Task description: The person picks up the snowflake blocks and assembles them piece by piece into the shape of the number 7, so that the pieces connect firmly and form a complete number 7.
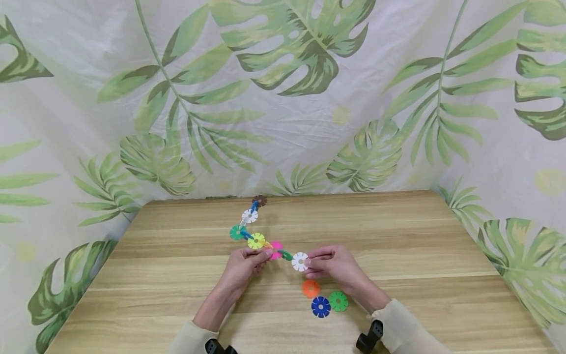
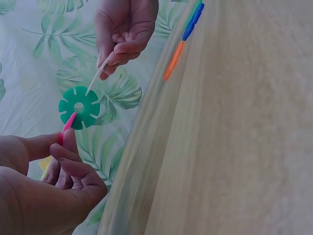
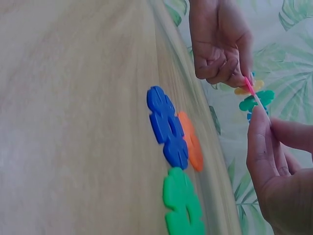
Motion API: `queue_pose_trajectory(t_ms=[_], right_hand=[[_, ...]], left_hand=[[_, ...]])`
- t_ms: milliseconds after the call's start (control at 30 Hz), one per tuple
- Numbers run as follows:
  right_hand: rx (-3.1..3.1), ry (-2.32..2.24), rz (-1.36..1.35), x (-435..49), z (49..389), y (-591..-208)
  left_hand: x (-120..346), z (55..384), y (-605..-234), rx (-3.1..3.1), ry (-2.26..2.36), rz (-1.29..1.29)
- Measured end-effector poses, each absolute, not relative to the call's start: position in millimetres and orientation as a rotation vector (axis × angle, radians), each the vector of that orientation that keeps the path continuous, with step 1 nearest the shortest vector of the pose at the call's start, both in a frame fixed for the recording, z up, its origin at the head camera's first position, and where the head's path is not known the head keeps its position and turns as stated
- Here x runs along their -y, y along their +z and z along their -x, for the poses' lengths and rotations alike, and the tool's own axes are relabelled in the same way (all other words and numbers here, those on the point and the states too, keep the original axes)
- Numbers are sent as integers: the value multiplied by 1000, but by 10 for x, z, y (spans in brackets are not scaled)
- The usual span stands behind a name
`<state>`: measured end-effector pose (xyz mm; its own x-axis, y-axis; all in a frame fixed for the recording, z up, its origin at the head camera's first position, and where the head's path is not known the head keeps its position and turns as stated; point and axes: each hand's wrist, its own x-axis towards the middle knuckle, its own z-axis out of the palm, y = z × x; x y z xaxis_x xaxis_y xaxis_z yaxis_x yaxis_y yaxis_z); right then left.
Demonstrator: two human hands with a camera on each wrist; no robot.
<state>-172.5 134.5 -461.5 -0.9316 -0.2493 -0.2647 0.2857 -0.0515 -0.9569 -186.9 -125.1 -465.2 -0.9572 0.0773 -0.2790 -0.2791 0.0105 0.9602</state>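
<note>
A zigzag chain of slotted plastic snowflake discs runs from the brown disc (image 1: 261,199) far back on the table to the white disc (image 1: 297,266) at its near end. My left hand (image 1: 240,269) pinches the pink disc (image 1: 277,246) between thumb and fingers. Between the two hands, the dark green disc (image 2: 89,108) joins the pink one to the white one, slot in slot. My right hand (image 1: 338,265) pinches the right edge of the white disc. Beyond the left fingers the chain continues through a yellow disc (image 1: 252,243), and a teal disc (image 1: 234,233).
Three loose discs lie on the wooden table (image 1: 420,314) by my right wrist: orange (image 1: 307,291), blue (image 1: 316,309) and light green (image 1: 334,304). Behind the table's far edge hangs a leaf-print cloth (image 1: 287,128).
</note>
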Motion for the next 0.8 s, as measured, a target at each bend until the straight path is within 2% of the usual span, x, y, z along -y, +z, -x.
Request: queue_pose_trajectory(t_ms=[800], right_hand=[[-1900, -2061, -102, -1223, 1725, -4590]], left_hand=[[1183, 1847, -4703, -2084, 2082, 216]])
